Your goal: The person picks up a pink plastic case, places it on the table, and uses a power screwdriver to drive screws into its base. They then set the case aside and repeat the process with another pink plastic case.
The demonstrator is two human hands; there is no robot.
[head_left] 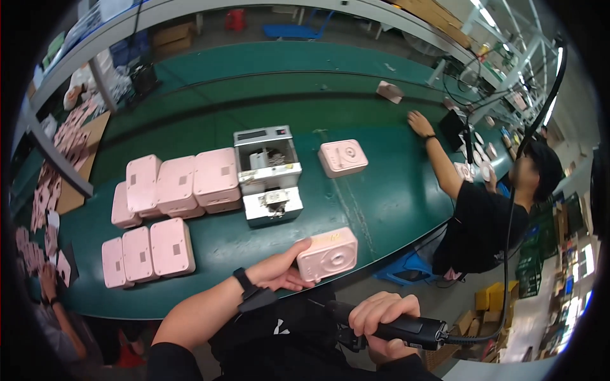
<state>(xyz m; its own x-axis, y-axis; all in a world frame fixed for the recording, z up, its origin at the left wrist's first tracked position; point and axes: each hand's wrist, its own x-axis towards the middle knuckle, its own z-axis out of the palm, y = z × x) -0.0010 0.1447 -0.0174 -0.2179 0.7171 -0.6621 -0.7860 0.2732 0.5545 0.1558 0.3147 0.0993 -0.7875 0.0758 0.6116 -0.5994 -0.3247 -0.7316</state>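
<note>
My left hand (279,269) is closed on a pink box-shaped plastic housing (328,255), tilted up at the near edge of the bench. A round recess shows on the side of the housing toward me. In my right hand (386,317) is a black electric screwdriver (413,333), its bit pointing left, below and apart from the housing. A cable runs from the tool's back end up to the right. Beyond my left hand stands a grey and white screw feeder (268,174). Another pink housing (343,158) lies on the bench right of the feeder.
Two groups of pink housings, a far one (175,184) and a near one (138,255), fill the bench's left. A co-worker (489,216) at right reaches across toward a pink piece (389,91). Another person's hand (47,282) is at far left, by heaped pink parts (67,149).
</note>
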